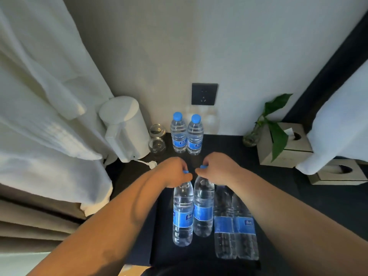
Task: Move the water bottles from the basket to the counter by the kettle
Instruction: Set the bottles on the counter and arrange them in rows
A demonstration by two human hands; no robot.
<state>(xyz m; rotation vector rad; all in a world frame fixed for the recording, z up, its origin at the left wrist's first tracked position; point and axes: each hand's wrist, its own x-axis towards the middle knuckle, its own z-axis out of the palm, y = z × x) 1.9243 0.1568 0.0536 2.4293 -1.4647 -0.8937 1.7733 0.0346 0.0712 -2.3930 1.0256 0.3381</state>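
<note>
Left hand (175, 173) and right hand (218, 168) each grip a water bottle by its blue cap: left bottle (182, 215), right bottle (203, 209), over the dark basket (161, 246). Blue labels; writing unreadable. Two standing bottles (178, 134) occupy the bench (229, 148) beside the white kettle (127, 128).

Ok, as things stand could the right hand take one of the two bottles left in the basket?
Probably not yet: the right hand grips a bottle by its cap. The two remaining bottles sit uncovered right beside it, so once freed the way looks open.
</note>
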